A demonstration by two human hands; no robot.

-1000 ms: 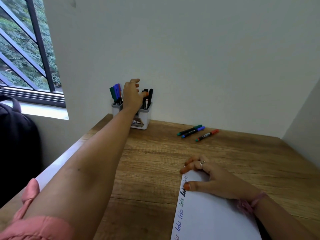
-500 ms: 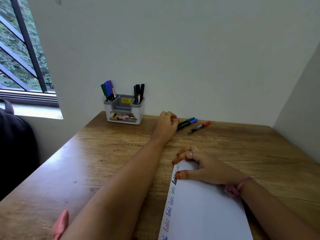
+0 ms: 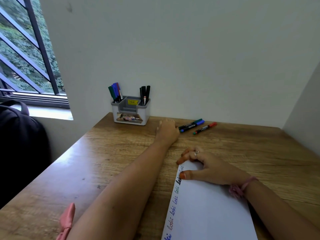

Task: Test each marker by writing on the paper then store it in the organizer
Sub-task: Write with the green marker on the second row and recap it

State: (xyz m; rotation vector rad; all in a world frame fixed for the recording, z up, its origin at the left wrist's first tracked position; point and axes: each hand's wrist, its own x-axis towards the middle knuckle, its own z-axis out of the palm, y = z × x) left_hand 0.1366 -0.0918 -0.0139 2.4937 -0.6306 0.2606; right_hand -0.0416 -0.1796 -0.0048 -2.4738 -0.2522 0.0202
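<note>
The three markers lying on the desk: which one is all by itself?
The red-capped marker, farthest right. The green-capped marker and blue-capped marker lie side by side, next to the left hand.

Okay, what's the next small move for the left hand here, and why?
Probably pinch the nearest loose marker, the green-capped one: the left hand is at its near end, while the right hand presses the paper flat, and three markers lie loose, outside the organizer.

Grained wooden table (image 3: 121, 161), smooth white paper (image 3: 207, 213), glossy plastic organizer (image 3: 130, 116)
</note>
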